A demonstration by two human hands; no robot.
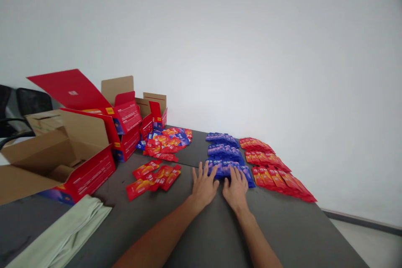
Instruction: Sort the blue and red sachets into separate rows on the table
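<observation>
Both hands, left hand point(204, 186) and right hand point(235, 187), lie flat with spread fingers on the blue packets point(225, 157). Right of these, red packets point(273, 165) are already in rows; left of them, a mixed pile point(166, 140) and loose red packets point(153, 178) are unsorted.

The single head-worn camera looked forward and slightly down from above the person's forearms, facing a plain white wall point(251, 42) across the dark grey bench point(204, 234). It sat close to the bench's near end, with the far bench corner in mid-frame.
</observation>
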